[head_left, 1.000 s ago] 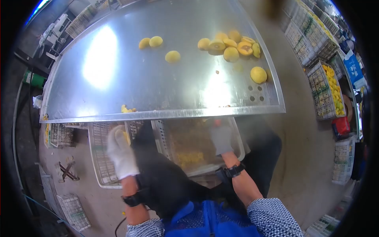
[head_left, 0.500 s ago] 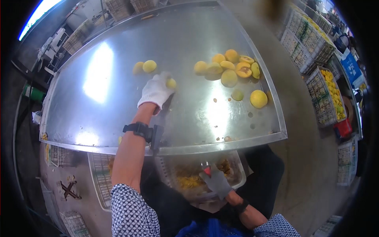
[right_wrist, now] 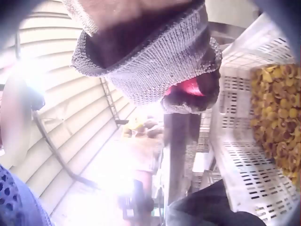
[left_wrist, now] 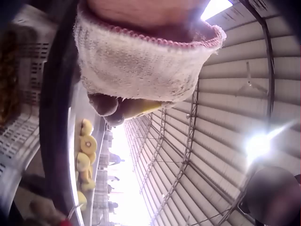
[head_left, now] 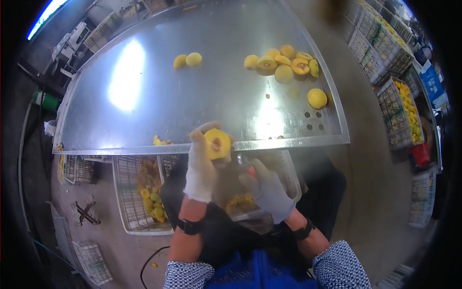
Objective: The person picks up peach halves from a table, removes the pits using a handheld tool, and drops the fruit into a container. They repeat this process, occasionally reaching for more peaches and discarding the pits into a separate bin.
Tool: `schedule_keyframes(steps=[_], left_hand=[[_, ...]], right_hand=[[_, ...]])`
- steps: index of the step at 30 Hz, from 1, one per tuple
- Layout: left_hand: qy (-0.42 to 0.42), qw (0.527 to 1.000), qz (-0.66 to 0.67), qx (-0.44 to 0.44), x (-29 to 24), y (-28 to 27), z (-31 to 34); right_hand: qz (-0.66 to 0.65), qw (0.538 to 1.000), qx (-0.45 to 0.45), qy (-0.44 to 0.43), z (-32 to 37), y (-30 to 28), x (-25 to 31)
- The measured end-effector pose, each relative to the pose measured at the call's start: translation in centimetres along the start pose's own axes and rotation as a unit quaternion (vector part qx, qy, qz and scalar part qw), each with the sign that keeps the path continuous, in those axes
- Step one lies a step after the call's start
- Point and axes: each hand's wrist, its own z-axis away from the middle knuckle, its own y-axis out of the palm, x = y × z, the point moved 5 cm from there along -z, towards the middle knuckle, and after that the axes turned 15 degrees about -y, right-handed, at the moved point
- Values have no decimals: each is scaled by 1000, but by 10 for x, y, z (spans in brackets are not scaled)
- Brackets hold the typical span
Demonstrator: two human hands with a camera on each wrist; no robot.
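Note:
In the head view my gloved left hand [head_left: 199, 171] grips a yellow peach half [head_left: 218, 144] at the table's near edge. Its cut face is turned up, with a brownish hollow in the middle. Just to the right, my gloved right hand [head_left: 273, 195] holds a red-handled tool [head_left: 251, 171] with a curved metal tip, close to the fruit but apart from it. The red handle [right_wrist: 192, 87] shows between the glove's fingers in the right wrist view. From the left wrist camera, the white glove cuff [left_wrist: 141, 66] hides most of the held fruit.
On the metal table [head_left: 159, 111] a cluster of peaches and halves [head_left: 284, 73] lies at right, with two more peaches [head_left: 194, 59] farther left. A crate of fruit [head_left: 129, 212] stands below at left. Another crate [right_wrist: 235, 108] of yellow-brown pieces sits under the edge.
My left hand reached onto the table to a peach and has drawn back to the near edge with it. My right hand has risen with the tool towards the left.

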Motion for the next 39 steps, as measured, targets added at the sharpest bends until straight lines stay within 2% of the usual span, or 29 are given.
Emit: schedule_keyframes(steps=[1, 4, 6, 13, 16, 19, 22, 25, 31, 33, 36, 37, 39], left_hand=[[32, 999, 12, -10, 10, 3, 0], [16, 1000, 1, 23, 28, 8, 3], [33, 999, -7, 9, 30, 10, 6], [77, 994, -59, -44, 36, 18, 8], [33, 995, -82, -48, 45, 17, 7], [37, 991, -122, -49, 48, 19, 5], [44, 977, -203, -38, 36, 21, 6], [136, 929, -344, -16, 25, 25, 7], [118, 928, -348, -60, 22, 30, 8], [124, 946, -295, -53, 30, 26, 4], [93, 960, -259, -57, 30, 24, 5], [73, 963, -253, -61, 31, 24, 6], [118, 949, -284, -66, 33, 23, 6]], right_hand=[[16, 1000, -1, -10, -1, 3, 3], [57, 998, -4, -20, -1, 10, 4], [72, 997, -4, 1, -2, 10, 3], [111, 992, -51, -5, 6, 14, -11], [118, 992, -36, 11, 4, 13, -14], [104, 993, -14, 48, 5, 12, -21], [74, 996, -18, 39, 12, 15, -27], [60, 997, -51, 22, 17, 19, -30], [32, 995, -84, 36, 19, 25, -32], [19, 995, -95, 18, 17, 25, -31], [70, 995, -40, 55, 15, 20, -29], [62, 996, -50, 46, 16, 20, -30], [45, 996, -68, 25, 18, 23, -33]])
